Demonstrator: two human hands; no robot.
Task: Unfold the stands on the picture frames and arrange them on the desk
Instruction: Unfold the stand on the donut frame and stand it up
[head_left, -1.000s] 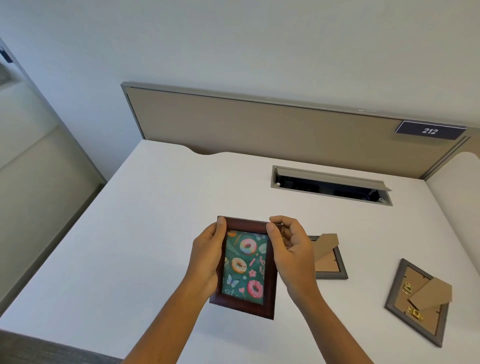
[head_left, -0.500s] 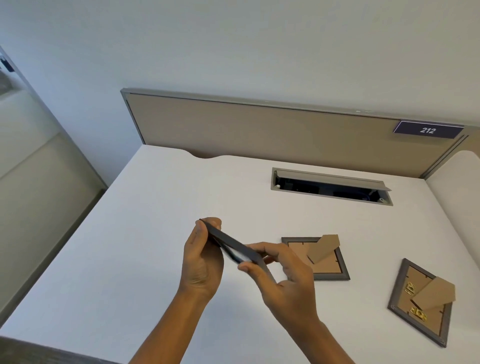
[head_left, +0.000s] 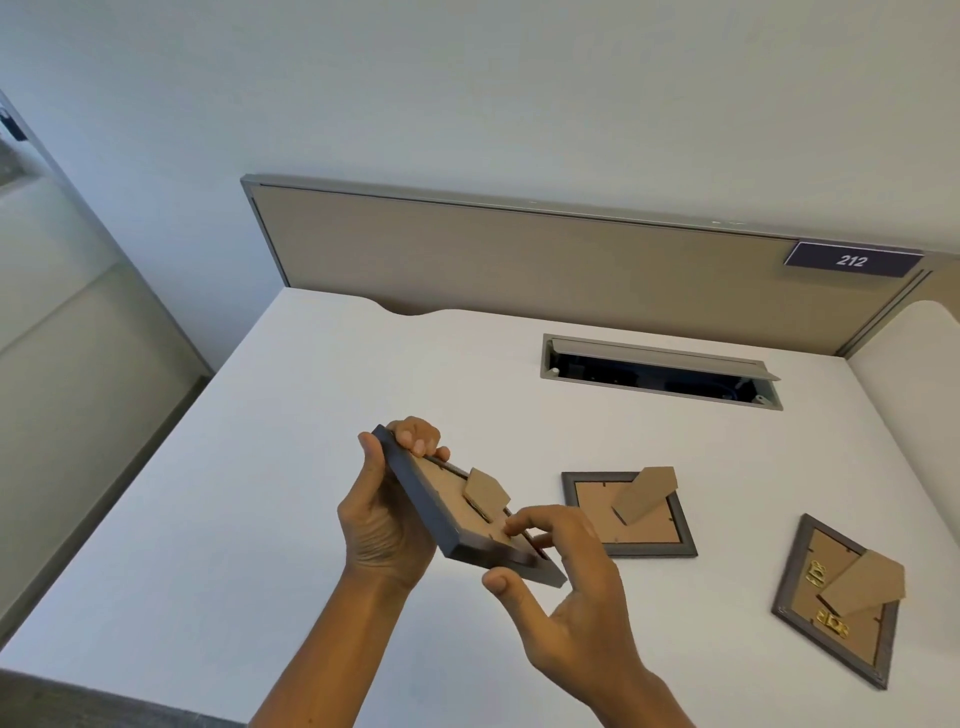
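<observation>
I hold a dark picture frame in the air above the white desk, its brown cardboard back turned up and its stand partly raised. My left hand grips the frame's far and left edges. My right hand holds its near corner, with the thumb under the edge and the fingertips on the backing. Two grey frames lie face down on the desk with their stands lifted: one just right of my hands, the other near the right edge.
An open cable tray is set into the desk at the back. Behind it stands a beige partition with a label reading 212. The floor drops away left of the desk.
The frame showed its doughnut picture to me a second ago. Both hands have flipped it over, so the cardboard back and stand now face up.
</observation>
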